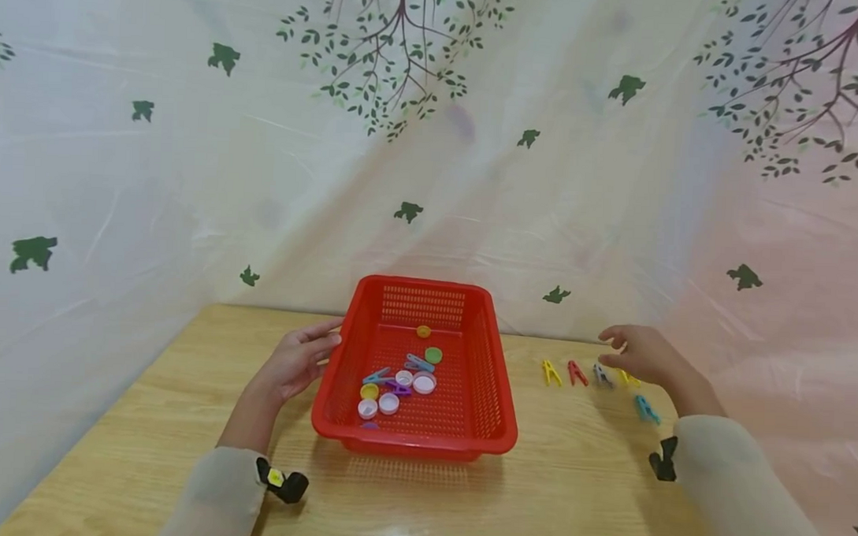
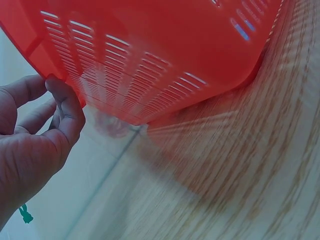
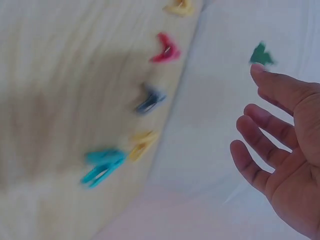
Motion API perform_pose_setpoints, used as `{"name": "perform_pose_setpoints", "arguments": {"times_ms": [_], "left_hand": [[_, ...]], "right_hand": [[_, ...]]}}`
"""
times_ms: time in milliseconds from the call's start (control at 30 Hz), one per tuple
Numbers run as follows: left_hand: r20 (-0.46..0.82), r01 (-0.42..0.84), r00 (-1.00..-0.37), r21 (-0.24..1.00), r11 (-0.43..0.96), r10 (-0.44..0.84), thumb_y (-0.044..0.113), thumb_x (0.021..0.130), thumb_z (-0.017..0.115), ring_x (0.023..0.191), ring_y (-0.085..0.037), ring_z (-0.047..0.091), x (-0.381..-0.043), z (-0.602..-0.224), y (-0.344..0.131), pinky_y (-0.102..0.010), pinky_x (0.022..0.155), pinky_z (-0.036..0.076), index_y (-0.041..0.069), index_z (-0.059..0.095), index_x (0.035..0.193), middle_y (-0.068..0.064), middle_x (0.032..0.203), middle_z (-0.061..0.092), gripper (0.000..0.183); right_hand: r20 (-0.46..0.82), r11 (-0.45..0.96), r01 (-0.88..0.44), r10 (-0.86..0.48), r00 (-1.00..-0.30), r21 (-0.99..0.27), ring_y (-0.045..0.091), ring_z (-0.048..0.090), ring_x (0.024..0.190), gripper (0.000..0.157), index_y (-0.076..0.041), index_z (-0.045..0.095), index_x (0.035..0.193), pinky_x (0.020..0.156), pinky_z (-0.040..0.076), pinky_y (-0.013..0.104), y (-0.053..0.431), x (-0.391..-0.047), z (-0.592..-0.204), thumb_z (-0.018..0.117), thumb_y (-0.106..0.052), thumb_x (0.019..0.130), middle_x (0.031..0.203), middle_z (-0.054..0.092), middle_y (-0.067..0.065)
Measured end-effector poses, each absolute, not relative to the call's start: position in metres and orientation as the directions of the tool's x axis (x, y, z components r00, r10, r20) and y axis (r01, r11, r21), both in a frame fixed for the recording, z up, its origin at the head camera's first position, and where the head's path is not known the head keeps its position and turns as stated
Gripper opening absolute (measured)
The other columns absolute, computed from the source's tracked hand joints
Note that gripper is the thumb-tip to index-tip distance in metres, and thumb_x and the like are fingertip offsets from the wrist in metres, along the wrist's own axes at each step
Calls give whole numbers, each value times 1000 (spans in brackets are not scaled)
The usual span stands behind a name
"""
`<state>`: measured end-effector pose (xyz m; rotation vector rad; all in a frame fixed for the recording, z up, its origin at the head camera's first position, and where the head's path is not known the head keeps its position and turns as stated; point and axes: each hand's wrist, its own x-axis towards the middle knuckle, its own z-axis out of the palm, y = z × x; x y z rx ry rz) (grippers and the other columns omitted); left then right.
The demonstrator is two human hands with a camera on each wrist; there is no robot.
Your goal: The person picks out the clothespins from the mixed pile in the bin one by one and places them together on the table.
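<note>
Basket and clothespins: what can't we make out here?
Head: bluish-purple piece at the near end of the basket, mostly hidden by the near rim; shape unclear.
Head: rightmost yellow clothespin, partly covered by the right grip.
Left wrist: what lies inside the basket, hidden by its red wall.
Right wrist: topmost yellow clothespin, cut off by the upper edge.
Right wrist: grey clothespin, blurred; finer detail lost.

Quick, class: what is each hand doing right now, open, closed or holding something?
Left hand: fingers bent at the red basket's rim; whether it grips cannot be told.
Right hand: open, holding nothing.
</note>
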<state>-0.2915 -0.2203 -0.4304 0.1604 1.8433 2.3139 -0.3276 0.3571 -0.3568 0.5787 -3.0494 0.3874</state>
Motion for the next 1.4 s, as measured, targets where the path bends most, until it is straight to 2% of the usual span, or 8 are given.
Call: {"name": "perform_pose_setpoints", "arguments": {"times_ms": [200, 367, 733, 900, 1000, 1167, 1267, 1400], "left_hand": [[-22, -70, -977, 972, -223, 211, 19, 103, 63, 126, -34, 61, -291, -429, -218, -42, 96, 56, 10, 49, 152, -17, 148, 55, 52], [-27, -75, -977, 973, -220, 211, 18, 103, 63, 119, -29, 65, -292, -430, -218, -42, 95, 57, 9, 50, 152, -17, 144, 58, 51], [-25, -68, -979, 976, -207, 202, 18, 104, 62, 116, -26, 67, -292, -429, -217, -41, 95, 57, 9, 50, 152, -18, 144, 58, 50], [-30, -72, -978, 977, -203, 204, 19, 104, 62, 115, -26, 67, -293, -430, -219, -40, 95, 57, 9, 49, 152, -16, 143, 59, 51], [-34, -76, -979, 976, -203, 203, 20, 103, 63, 117, -26, 66, -294, -431, -219, -40, 95, 57, 10, 49, 152, -16, 144, 59, 51], [-27, -70, -979, 976, -208, 204, 21, 104, 63, 117, -26, 65, -294, -429, -218, -40, 96, 57, 11, 50, 152, -17, 145, 57, 51], [-29, -70, -980, 977, -201, 199, 21, 103, 63, 117, -26, 66, -293, -429, -219, -40, 96, 57, 11, 50, 152, -17, 145, 57, 51], [-31, -70, -979, 979, -190, 200, 22, 103, 64, 120, -27, 65, -291, -430, -219, -41, 98, 56, 13, 49, 153, -15, 146, 57, 53]], "right_hand": [[51, 880, -401, -402, -914, -254, 36, 66, 98, 39, 3, 66, 126, 87, 56, 56, 308, -336, -338, 72, -21, 96, 110, 68, 21], [61, 864, -443, -442, -895, -238, 33, 66, 100, 36, 1, 67, 126, 89, 57, 53, 275, -339, -334, 71, -20, 97, 112, 70, 18], [78, 831, -524, -519, -851, -186, 32, 68, 101, 32, -2, 70, 124, 87, 60, 48, 223, -335, -335, 71, -21, 98, 113, 72, 16], [74, 815, -547, -544, -836, -189, 32, 69, 105, 31, -6, 72, 123, 88, 60, 48, 200, -334, -333, 73, -23, 97, 113, 73, 11], [80, 795, -580, -576, -813, -177, 28, 68, 101, 30, -6, 72, 121, 87, 60, 44, 186, -336, -332, 73, -22, 96, 110, 73, 8], [104, 782, -613, -604, -790, -113, 26, 67, 105, 36, -6, 69, 127, 93, 58, 44, 162, -338, -331, 74, -22, 95, 118, 72, 9], [87, 787, -611, -605, -792, -88, 28, 65, 114, 41, -7, 67, 132, 98, 55, 46, 148, -336, -334, 74, -25, 96, 126, 70, 9], [56, 795, -601, -599, -799, -80, 27, 65, 116, 43, -11, 67, 134, 99, 55, 45, 131, -335, -339, 75, -27, 95, 128, 69, 9]]}}
